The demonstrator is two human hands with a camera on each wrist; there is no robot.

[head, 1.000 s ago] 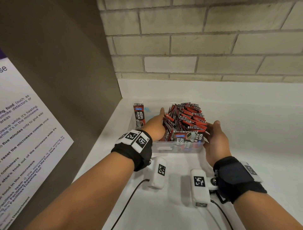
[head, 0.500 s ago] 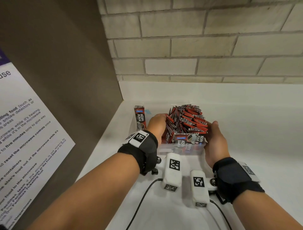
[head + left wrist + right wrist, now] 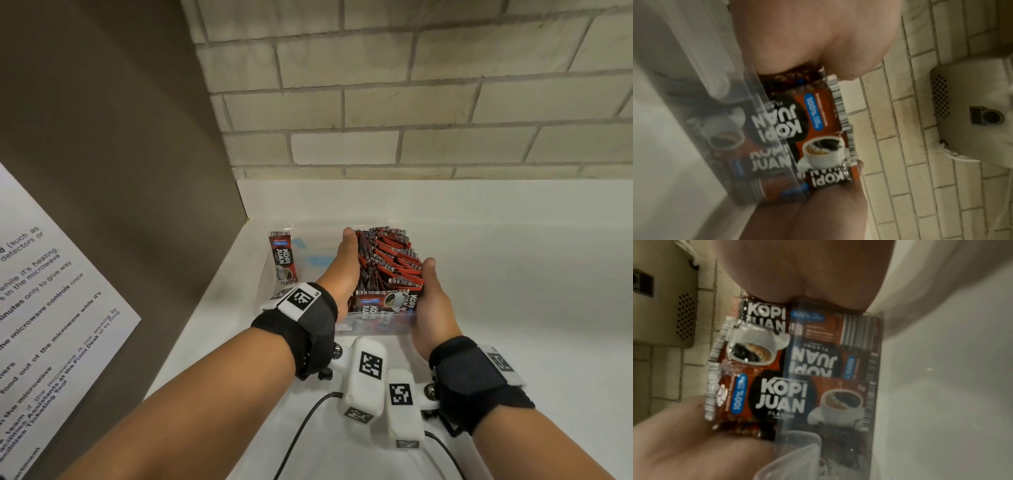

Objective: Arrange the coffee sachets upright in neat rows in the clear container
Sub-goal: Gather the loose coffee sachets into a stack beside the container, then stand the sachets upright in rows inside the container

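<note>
Fingers of left hand [image 3: 343, 270] and right hand [image 3: 432, 301] straight, pressing sachet stack [image 3: 388, 265] between palms.

Glossy foil coffee sachets [image 3: 394, 260], clear smooth plastic container [image 3: 376, 325], rough brick wall [image 3: 411, 102].

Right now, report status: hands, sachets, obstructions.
Left hand and right hand flat, squeezing sachets in container. One sachet stands apart, left. Nothing blocking.

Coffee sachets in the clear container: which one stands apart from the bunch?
The lone sachet standing upright at the container's left end; neither hand touches it, while the rest sit packed between the left hand and right hand.
</note>
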